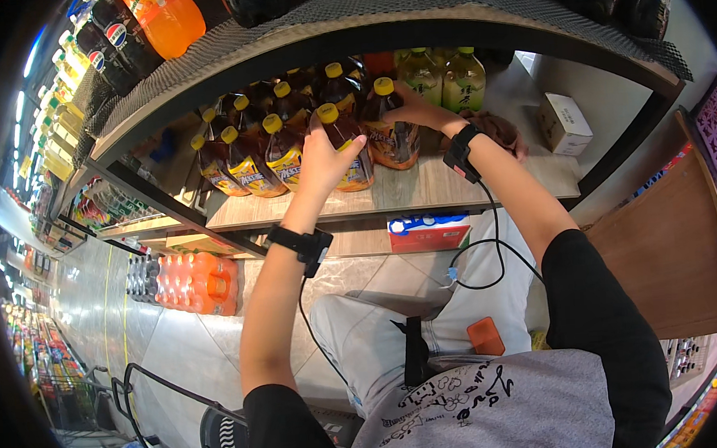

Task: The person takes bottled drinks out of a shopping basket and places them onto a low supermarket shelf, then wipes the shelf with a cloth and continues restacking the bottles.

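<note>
The shelf board [463, 186] is free before the white box [566, 125]; yellow-capped bottles [250, 171] block its left.

Near bottle [358, 168]: dark brown, yellow cap [328, 112] on, yellow-orange label [362, 176], roughly upright near front edge of wooden shelf [471, 186]. Second bottle [399, 149]: same kind, yellow-capped, roughly upright, just beside first on right, slightly farther back.

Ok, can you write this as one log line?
left hand: around yellow-capped amber drink bottle | right hand: at neighbouring yellow-capped bottle | place: wooden shelf
</note>
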A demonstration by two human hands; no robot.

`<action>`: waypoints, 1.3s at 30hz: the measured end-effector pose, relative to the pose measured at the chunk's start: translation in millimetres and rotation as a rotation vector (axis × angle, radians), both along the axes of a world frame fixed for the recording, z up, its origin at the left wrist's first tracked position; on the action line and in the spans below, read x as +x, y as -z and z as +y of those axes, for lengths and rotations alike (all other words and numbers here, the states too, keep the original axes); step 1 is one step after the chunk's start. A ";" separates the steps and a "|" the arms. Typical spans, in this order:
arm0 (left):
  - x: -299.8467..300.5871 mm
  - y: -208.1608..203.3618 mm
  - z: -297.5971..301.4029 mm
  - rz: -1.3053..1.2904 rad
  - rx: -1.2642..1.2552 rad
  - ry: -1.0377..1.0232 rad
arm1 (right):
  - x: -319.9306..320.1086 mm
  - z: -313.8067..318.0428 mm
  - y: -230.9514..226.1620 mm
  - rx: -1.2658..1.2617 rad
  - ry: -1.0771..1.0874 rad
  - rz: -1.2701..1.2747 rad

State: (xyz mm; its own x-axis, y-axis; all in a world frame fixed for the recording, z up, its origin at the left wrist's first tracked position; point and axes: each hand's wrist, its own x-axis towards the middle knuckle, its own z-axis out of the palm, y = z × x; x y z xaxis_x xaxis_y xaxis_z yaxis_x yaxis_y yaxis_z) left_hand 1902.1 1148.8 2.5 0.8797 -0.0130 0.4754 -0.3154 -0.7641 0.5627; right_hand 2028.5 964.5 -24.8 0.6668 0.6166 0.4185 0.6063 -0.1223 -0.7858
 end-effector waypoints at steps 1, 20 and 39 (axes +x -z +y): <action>2.7 4.0 -0.1 -0.034 -0.099 -0.003 | 0.2 3.1 -3.0 -0.002 -0.023 0.009; 14.6 43.8 -10.2 -0.295 0.067 -0.272 | 27.4 29.7 17.7 0.081 0.205 -0.079; -7.7 51.8 -5.9 -0.326 -0.178 -0.229 | 28.1 94.2 25.5 0.355 0.044 0.044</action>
